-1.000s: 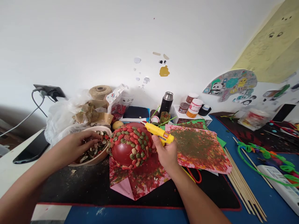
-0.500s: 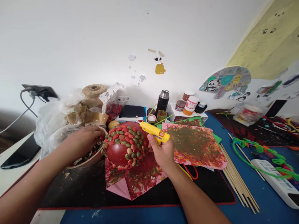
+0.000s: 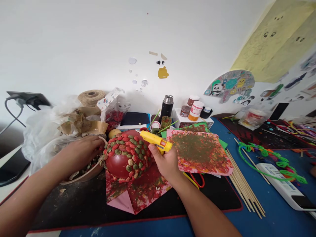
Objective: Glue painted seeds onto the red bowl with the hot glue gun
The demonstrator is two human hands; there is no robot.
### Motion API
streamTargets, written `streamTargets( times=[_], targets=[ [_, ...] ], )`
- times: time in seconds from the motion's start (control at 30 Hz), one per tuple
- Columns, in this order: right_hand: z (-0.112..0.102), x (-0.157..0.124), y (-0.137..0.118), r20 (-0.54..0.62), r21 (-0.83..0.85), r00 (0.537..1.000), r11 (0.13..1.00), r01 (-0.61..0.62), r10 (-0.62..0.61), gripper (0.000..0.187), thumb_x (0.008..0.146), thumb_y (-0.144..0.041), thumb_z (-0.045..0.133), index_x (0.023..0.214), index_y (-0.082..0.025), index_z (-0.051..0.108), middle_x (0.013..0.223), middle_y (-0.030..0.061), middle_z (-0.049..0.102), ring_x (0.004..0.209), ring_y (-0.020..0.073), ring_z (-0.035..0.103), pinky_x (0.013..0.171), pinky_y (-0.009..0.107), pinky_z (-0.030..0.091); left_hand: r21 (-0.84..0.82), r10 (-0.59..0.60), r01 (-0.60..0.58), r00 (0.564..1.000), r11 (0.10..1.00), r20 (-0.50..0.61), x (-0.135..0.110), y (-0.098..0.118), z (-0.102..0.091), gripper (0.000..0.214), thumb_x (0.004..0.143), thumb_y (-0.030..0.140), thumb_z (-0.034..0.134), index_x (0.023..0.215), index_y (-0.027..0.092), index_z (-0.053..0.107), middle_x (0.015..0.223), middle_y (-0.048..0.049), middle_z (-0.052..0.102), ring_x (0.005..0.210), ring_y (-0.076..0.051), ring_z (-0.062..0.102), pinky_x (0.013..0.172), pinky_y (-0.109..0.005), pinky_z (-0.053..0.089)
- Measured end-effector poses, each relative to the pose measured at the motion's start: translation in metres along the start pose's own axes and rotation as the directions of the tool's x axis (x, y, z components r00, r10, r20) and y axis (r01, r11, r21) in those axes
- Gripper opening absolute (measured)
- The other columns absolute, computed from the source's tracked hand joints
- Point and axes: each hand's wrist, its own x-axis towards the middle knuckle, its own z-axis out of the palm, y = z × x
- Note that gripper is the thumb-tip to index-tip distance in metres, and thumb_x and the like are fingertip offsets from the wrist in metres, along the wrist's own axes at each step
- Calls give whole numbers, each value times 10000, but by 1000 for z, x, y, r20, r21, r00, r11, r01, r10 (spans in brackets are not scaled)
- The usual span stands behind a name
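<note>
A red balloon (image 3: pixel 120 164), partly covered with glued red and green shells, rests on paint-stained pink paper (image 3: pixel 145 191). My right hand (image 3: pixel 165 163) grips a yellow glue gun (image 3: pixel 155 141) just right of the balloon, nozzle pointing left over its top. My left hand (image 3: pixel 82 151) reaches into a beige bowl (image 3: pixel 86 173) of coloured shells to the left of the balloon, fingers curled down among them; whether they hold a shell is hidden.
A speckled painted sheet (image 3: pixel 199 151) lies to the right, with wooden skewers (image 3: pixel 244 187), green pipe cleaners (image 3: pixel 269 161) and a white power strip (image 3: pixel 286 187). A black flask (image 3: pixel 167 107), paint jars (image 3: pixel 195 110), a twine spool (image 3: pixel 92 97) and plastic bags (image 3: pixel 49 125) stand at the back. A phone (image 3: pixel 11 168) lies far left.
The view has shifted right, so everything sits further left. My left hand stays in the bowl with fingers curling deeper. The right hand keeps the glue gun beside the balloon.
</note>
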Motion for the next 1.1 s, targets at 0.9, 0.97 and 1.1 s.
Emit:
streamTargets(
  times=[0.9, 0.97, 1.1],
  targets=[
    [0, -4, 4, -20, 68, 998, 996, -51, 52, 477, 1023, -639, 769, 764, -245, 692, 615, 9, 668, 543, 187, 660, 532, 287, 568, -925, -637, 0, 725, 380, -262, -53, 84, -49, 480, 756, 701, 872, 1122, 392, 843, 1125, -25, 911, 1140, -396, 845, 1178, -618, 648],
    [0, -2, 4, -29, 89, 998, 995, -48, 51, 490, 1025, -660, 764, 783, -239, 699, 596, 3, 663, 507, 182, 653, 502, 280, 556, -941, -579, -78, 771, 329, -266, -36, 103, -60, 449, 720, 692, 907, 1038, 382, 843, 1074, -36, 912, 1107, -384, 852, 1147, -617, 664],
    [0, 0, 3, -51, 126, 997, 991, -44, 51, 528, 1031, -695, 759, 803, -221, 705, 565, -2, 664, 451, 169, 651, 476, 263, 544, -942, -496, -165, 816, 293, -298, -2, 131, -78, 528, 626, 677, 1009, 958, 290, 875, 1106, -108, 914, 1112, -354, 836, 1051, -502, 686]
  ],
)
